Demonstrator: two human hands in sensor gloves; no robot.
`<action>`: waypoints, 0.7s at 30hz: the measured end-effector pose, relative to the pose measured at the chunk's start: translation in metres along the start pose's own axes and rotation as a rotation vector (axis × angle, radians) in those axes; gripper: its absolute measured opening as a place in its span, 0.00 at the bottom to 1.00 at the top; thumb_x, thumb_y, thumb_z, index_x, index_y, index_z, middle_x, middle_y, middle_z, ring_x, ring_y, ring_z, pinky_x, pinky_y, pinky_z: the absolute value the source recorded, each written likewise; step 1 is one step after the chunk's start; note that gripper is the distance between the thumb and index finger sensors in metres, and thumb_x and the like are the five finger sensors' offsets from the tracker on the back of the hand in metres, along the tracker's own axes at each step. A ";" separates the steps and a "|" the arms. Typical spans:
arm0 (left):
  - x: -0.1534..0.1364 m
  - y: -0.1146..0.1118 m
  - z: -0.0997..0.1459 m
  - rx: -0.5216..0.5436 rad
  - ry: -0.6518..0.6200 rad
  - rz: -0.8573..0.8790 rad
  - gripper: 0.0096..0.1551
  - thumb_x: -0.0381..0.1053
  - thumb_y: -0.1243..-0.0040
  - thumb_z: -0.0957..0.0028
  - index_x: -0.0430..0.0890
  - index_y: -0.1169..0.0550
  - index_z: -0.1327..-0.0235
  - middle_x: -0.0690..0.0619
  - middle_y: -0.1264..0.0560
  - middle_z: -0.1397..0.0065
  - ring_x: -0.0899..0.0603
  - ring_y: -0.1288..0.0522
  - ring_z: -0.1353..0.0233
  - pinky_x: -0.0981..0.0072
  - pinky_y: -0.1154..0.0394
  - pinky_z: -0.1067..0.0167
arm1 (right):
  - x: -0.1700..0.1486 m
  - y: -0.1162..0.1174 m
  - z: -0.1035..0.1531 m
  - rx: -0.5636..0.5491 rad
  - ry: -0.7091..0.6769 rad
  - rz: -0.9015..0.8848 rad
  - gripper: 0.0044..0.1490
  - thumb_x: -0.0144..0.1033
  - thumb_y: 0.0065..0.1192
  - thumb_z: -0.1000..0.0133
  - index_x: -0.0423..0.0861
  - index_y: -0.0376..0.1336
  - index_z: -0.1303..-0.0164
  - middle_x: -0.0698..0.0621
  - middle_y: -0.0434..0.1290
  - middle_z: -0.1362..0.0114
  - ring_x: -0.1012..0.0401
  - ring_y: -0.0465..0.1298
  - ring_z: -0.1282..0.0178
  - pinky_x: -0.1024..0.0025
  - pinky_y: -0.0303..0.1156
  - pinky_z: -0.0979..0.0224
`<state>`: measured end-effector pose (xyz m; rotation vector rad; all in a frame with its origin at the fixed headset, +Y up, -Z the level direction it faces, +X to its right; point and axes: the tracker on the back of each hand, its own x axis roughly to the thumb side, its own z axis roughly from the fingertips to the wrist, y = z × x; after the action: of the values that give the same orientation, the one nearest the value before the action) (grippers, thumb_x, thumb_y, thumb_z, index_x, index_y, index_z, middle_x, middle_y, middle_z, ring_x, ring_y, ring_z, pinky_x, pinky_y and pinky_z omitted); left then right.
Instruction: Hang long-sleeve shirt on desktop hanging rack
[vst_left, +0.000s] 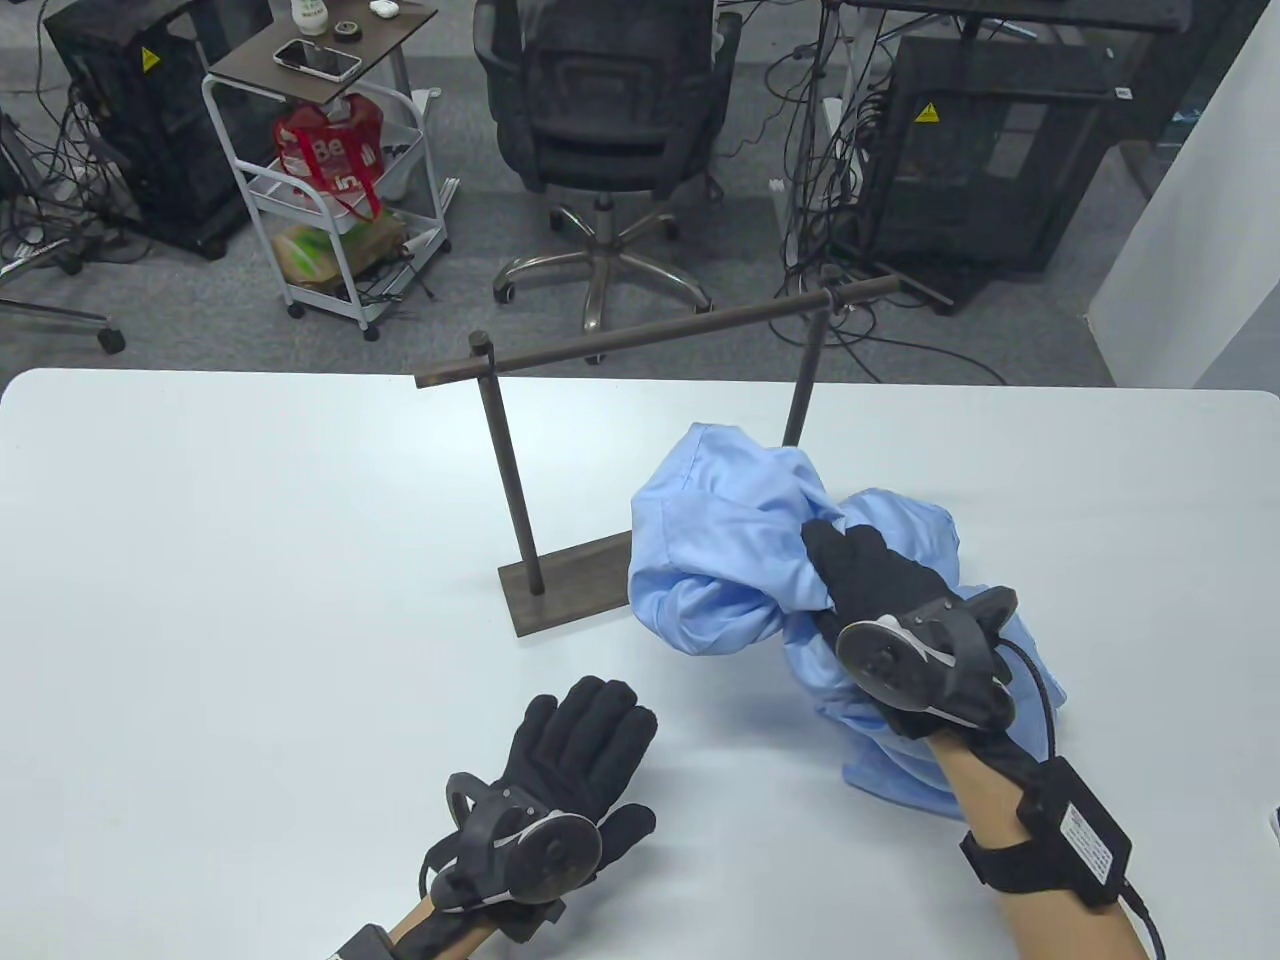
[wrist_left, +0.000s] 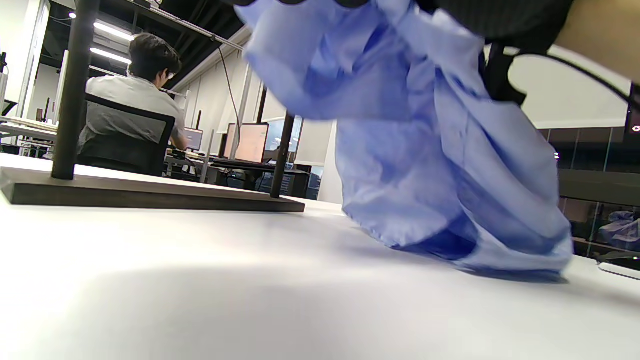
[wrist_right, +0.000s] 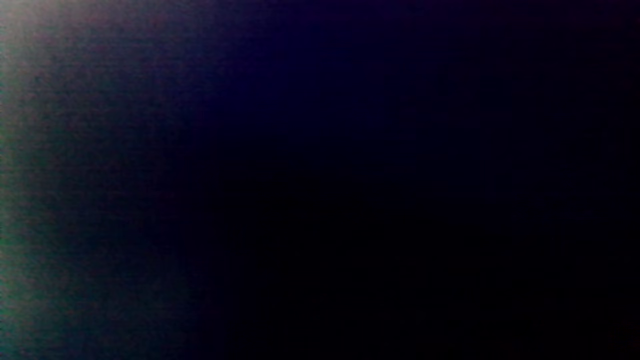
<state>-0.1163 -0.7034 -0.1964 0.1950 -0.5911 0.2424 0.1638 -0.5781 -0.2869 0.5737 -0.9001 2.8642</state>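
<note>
Here, right hand (vst_left: 868, 580) grips bunched shirt (vst_left: 720, 530), beside rack (vst_left: 560, 590)

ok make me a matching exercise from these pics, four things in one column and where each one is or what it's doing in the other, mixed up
Things:
1. left hand
2. right hand
3. blue shirt
4. rack bar

States:
A. bunched up, partly lifted, lower end on the table
B. bare, nothing hung on it
C. resting flat on the table, holding nothing
D. gripping a wad of cloth

Pairs: 1-C, 2-D, 3-A, 4-B
</note>
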 end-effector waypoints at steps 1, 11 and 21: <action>0.000 0.000 0.000 -0.002 0.001 0.000 0.52 0.69 0.48 0.56 0.53 0.49 0.20 0.51 0.53 0.14 0.40 0.51 0.13 0.31 0.46 0.22 | 0.001 -0.011 -0.005 -0.039 0.003 0.005 0.33 0.43 0.62 0.44 0.45 0.58 0.31 0.41 0.75 0.46 0.62 0.76 0.71 0.60 0.81 0.65; 0.000 0.000 -0.001 -0.010 0.005 0.002 0.51 0.69 0.48 0.56 0.53 0.49 0.20 0.51 0.53 0.14 0.40 0.51 0.13 0.31 0.46 0.22 | 0.015 -0.086 -0.048 -0.344 0.044 0.029 0.30 0.43 0.64 0.43 0.48 0.61 0.31 0.41 0.75 0.46 0.62 0.77 0.71 0.61 0.81 0.64; 0.000 -0.002 -0.002 -0.032 0.004 0.006 0.51 0.69 0.48 0.56 0.53 0.49 0.20 0.51 0.52 0.14 0.40 0.51 0.13 0.31 0.46 0.22 | 0.032 -0.127 -0.098 -0.543 0.105 0.017 0.30 0.44 0.63 0.42 0.49 0.60 0.30 0.42 0.75 0.45 0.63 0.76 0.70 0.61 0.81 0.63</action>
<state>-0.1147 -0.7047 -0.1981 0.1619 -0.5914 0.2393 0.1268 -0.4190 -0.2806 0.3499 -1.5777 2.4613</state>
